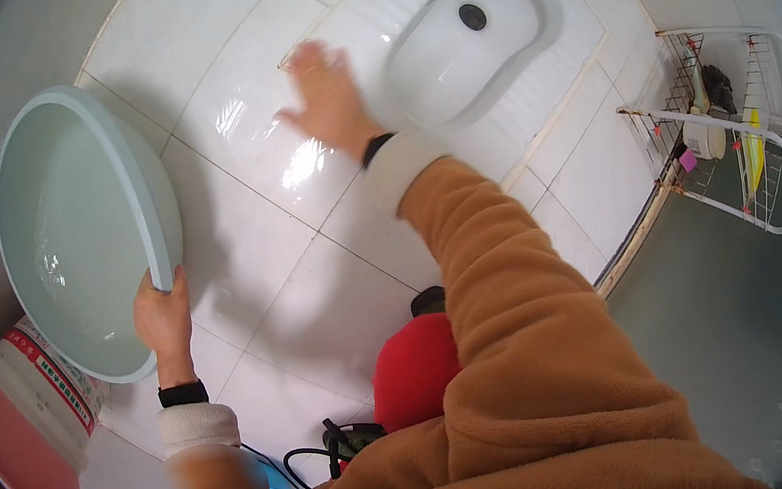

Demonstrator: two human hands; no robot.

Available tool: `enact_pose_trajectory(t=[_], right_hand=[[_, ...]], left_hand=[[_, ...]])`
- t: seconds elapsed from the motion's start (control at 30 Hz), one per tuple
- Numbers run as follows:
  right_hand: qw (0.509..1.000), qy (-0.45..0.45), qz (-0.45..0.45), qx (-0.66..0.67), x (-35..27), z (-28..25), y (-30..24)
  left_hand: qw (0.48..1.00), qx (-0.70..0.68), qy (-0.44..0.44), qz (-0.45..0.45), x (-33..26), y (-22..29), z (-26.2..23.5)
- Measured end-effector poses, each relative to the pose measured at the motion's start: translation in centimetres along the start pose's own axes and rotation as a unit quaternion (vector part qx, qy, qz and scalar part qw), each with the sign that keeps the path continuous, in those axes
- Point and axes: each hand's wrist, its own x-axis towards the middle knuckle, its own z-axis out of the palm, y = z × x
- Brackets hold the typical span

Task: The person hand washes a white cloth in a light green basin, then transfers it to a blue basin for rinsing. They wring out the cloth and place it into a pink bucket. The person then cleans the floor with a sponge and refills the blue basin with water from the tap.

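Note:
My left hand (165,321) grips the rim of a large pale green plastic basin (71,232), thumb on one side and fingers on the other. The basin is tipped up on its side by the left wall, its hollow facing left. Over the white floor tiles, my right hand (326,97) is stretched out with fingers spread, slightly blurred, holding nothing. Nearest to it is the white squat toilet (420,68) set in the raised floor, with a dark drain hole (472,17).
A white bucket (43,383) and a pink basin (23,451) stand at lower left. On the right hangs a rusty wire rack (713,131) with small items, beside a grey-green panel (725,316). White tiles (274,272) look wet. A red rounded thing (417,372) shows below my right arm.

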Motion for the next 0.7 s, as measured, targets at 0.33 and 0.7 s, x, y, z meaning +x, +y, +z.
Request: enact_pose_trajectory(t=[0.33, 0.7], right_hand=[[0.889, 0.027, 0.378, -0.258, -26.0, -18.3, 18.4], [0.748, 0.08, 0.629, -0.198, -31.0, -13.4, 14.5]], left_hand=[[0.997, -0.018, 0.044, 0.055, 0.9, -1.7, 1.3], [0.947, -0.137, 0.206, 0.206, -5.8, -6.1, -0.7]])
